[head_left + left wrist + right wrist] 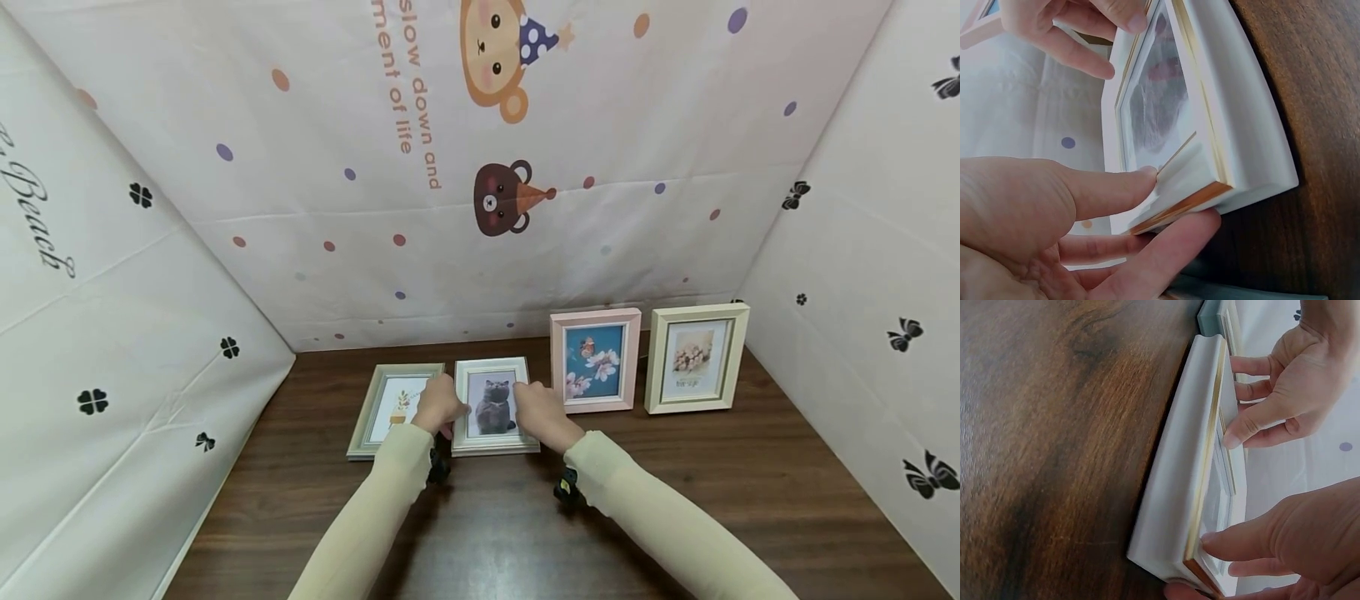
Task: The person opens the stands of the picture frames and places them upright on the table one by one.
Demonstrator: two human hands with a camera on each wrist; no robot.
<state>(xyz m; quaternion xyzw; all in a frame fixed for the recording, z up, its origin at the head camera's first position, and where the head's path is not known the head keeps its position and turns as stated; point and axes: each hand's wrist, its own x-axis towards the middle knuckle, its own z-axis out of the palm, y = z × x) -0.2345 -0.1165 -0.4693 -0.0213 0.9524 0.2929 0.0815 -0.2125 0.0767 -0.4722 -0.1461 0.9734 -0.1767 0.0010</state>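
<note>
A white picture frame point(497, 447) with thin gold lines and a grey cat picture is between both hands on the dark wooden table. My left hand point(439, 403) grips its left side; the left wrist view shows the thumb point(1116, 190) on the front face and a finger along the edge. My right hand point(542, 410) holds the opposite side, its thumb point(1238, 540) on the front in the right wrist view. Just left of it is a pale green frame point(363, 421) with a plant picture, partly hidden by my left hand and sleeve.
A pink frame point(558, 354) with a blossom picture stands upright at the back, right of the hands. Beside it stands a cream frame point(656, 367) with a flower picture. Patterned cloth walls point(360, 283) enclose the wooden table point(495, 533) at the back and both sides.
</note>
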